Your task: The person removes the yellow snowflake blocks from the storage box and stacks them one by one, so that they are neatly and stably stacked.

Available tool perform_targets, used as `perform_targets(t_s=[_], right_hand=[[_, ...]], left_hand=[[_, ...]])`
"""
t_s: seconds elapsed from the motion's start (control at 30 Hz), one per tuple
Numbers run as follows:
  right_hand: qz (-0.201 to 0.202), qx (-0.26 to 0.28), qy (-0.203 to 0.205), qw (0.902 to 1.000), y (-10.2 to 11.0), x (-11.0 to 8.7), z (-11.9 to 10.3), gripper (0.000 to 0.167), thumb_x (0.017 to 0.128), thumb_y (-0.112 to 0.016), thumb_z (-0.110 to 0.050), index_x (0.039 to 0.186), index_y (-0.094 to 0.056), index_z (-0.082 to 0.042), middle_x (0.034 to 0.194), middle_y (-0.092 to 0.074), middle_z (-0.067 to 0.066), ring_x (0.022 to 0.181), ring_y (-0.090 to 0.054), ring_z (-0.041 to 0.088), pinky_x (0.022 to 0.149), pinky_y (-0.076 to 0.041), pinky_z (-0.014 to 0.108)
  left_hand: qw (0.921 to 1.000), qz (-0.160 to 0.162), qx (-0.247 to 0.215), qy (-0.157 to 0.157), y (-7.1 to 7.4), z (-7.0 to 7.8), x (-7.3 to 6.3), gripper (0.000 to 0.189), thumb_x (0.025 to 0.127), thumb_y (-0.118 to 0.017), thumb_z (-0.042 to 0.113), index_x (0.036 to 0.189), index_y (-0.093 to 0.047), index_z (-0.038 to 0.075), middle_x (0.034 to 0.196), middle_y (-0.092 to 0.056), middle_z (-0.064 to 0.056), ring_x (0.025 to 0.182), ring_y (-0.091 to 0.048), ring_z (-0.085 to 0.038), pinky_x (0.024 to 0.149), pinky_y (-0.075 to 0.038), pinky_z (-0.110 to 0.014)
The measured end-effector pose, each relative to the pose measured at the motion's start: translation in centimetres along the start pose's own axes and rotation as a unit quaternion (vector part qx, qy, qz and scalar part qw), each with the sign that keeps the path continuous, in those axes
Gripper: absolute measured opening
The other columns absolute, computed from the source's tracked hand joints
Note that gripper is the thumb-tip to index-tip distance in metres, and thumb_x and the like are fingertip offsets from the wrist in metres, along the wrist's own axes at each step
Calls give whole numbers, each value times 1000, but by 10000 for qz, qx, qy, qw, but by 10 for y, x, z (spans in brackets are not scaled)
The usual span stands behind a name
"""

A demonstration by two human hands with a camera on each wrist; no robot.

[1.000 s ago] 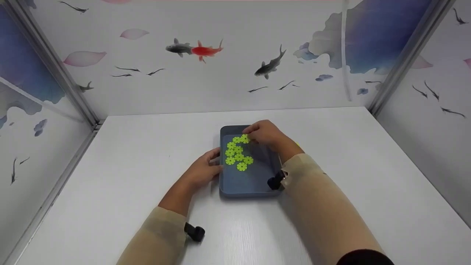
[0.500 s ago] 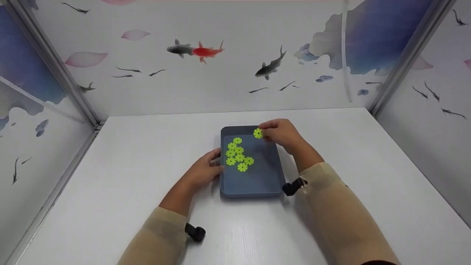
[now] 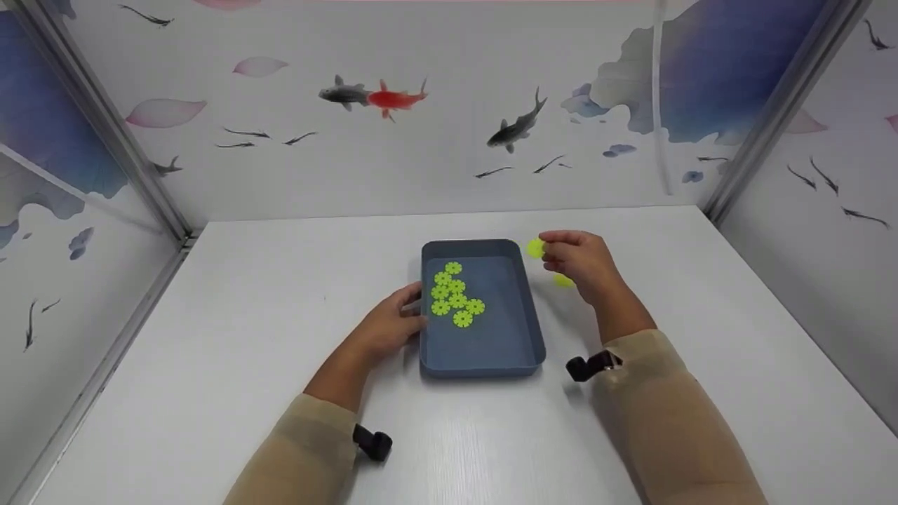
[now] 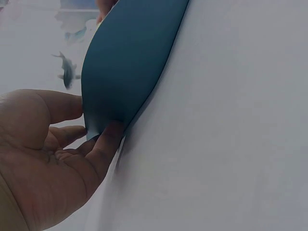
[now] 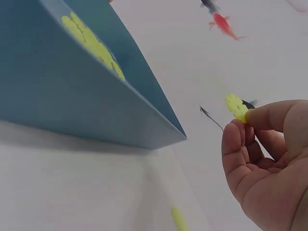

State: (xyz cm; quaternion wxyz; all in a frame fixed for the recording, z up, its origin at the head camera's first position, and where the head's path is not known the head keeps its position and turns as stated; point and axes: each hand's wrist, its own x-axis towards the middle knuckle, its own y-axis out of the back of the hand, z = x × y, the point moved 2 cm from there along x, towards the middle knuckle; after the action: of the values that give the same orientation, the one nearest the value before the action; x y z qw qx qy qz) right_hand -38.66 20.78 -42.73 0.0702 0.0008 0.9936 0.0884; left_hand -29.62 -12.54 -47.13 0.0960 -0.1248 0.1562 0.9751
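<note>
My right hand (image 3: 581, 263) pinches a yellow-green notched plastic disc (image 3: 536, 248) between thumb and fingertips, raised above the table to the right of a blue-grey tray (image 3: 484, 361). In the right wrist view that disc (image 5: 236, 107) is tilted and held near its edge. Another disc (image 3: 563, 280) lies on the table below the hand, partly hidden by it. Several similar discs (image 3: 457, 300) lie in a cluster on the tray's left half. My left hand (image 3: 386, 324) rests against the outside of the tray's left wall, its fingertips touching the wall (image 4: 127, 53) in the left wrist view.
The tray stands on a white table (image 3: 295, 280), towards the back. A white back wall (image 3: 435, 154) printed with fish rises behind it, with side panels and metal posts (image 3: 765, 133) at both sides.
The right hand has pinched a disc from the cluster's far end and carried it right, over the tray's wall and beyond it. The left hand has stayed at the tray.
</note>
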Motion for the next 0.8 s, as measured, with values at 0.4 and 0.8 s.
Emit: perform_targets(t_s=[0.4, 0.8], right_hand=[[232, 103, -276, 9993, 39, 0, 23, 33, 109, -62, -21, 138, -68, -8, 134, -63, 6, 120, -65, 26, 96, -62, 20], [132, 59, -430, 9990, 45, 7, 44, 37, 108, -64, -20, 143, -66, -7, 143, -60, 9, 112, -67, 15, 99, -61, 21]], left_hand=[[10000, -9, -72, -39, 0, 1, -1, 71, 106, -64, 15, 170, -34, 22, 176, -35, -2, 159, -43, -30, 125, -46, -48], [9998, -17, -190, -7, -1, 0, 0, 73, 105, -65, 13, 170, -34, 23, 176, -35, -1, 159, -44, -28, 123, -49, -46]])
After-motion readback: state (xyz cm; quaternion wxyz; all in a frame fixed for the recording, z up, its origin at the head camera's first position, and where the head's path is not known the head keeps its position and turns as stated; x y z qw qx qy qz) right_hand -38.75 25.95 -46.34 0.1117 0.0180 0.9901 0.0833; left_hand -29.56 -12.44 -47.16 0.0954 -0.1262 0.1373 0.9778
